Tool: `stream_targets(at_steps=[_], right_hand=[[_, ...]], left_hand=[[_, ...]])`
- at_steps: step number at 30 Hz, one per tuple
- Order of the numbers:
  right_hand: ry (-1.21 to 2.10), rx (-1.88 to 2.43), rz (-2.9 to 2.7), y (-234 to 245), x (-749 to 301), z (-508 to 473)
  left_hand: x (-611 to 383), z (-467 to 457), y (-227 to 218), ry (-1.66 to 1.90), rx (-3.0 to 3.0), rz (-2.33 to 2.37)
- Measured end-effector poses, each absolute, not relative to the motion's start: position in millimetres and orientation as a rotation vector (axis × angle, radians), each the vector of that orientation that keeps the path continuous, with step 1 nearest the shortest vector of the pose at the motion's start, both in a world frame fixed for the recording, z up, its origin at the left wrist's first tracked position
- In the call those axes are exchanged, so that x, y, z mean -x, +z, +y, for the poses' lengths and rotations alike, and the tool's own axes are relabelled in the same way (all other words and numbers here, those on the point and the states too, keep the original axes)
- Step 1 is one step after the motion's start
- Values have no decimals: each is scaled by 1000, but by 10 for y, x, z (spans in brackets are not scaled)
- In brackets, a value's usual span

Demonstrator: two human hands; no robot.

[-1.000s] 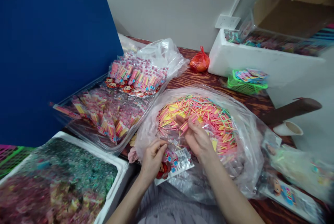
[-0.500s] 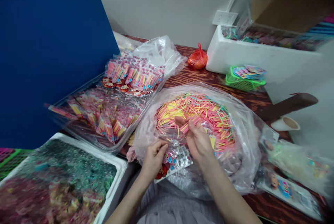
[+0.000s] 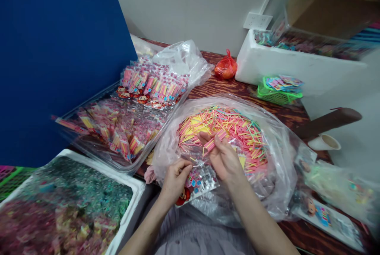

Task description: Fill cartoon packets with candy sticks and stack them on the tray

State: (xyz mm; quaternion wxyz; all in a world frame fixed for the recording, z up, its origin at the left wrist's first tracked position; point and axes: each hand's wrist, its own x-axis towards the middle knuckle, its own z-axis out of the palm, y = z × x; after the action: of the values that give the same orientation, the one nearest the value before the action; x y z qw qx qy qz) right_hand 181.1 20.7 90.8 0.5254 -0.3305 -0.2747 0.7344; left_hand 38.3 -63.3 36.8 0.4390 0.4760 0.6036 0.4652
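In the middle of the head view sits a large clear plastic bag [image 3: 279, 160], its mouth rolled open around a heap of thin pink, yellow and green sticks [image 3: 237, 124]. My left hand [image 3: 177, 176] pinches the edge of a small clear printed packet [image 3: 203, 179] at the near side of the heap. A small bundle of pink and yellow sticks [image 3: 214, 141] is gripped in my right hand [image 3: 225, 158], between thumb and fingers, just above the heap. The packet lies between both hands, and its lower end shows a red-haired cartoon figure.
Filled packets lie in a clear tray [image 3: 139, 164] at the left. A white foam box [image 3: 130, 191] with colourful pieces stands in front of it. A green basket [image 3: 279, 94], paper cup [image 3: 325, 142] and red bag [image 3: 226, 68] are farther back. A blue panel [image 3: 59, 49] rises left.
Both hands keep almost the same place and grip. The view has shifted very slightly; nothing is let go or newly taken.
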Motion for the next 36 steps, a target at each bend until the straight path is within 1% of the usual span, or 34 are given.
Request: stream_targets(at_steps=[5, 10, 13, 16, 21, 26, 29, 32, 36], right_hand=[[1761, 897, -735, 840, -1750, 60], [1848, 991, -1082, 870, -1823, -80], [1814, 1005, -1197, 962, -1876, -109], [1647, 1017, -1225, 1020, -1883, -122], [1247, 1090, -1673, 961, -1843, -193], [981, 1172, -1664, 947, -1844, -291], [1032, 1157, -1722, 986, -1926, -299], [1124, 1151, -1659, 1030, -2168, -270], [1246, 1298, -1603, 992, -2743, -156]], left_hand=[[-399, -626, 389, 1178, -1073, 1442], [-394, -619, 365, 1283, -1064, 1419], [-394, -612, 345, 1317, -1041, 1432], [-408, -597, 345, 1325, -1014, 1418], [-426, -572, 375, 1364, -980, 1363], [-443, -579, 355, 1371, -864, 1284], [-498, -572, 361, 1340, -856, 1222], [-540, -560, 401, 1251, -915, 1175], [-505, -581, 408, 1181, -1195, 1343]])
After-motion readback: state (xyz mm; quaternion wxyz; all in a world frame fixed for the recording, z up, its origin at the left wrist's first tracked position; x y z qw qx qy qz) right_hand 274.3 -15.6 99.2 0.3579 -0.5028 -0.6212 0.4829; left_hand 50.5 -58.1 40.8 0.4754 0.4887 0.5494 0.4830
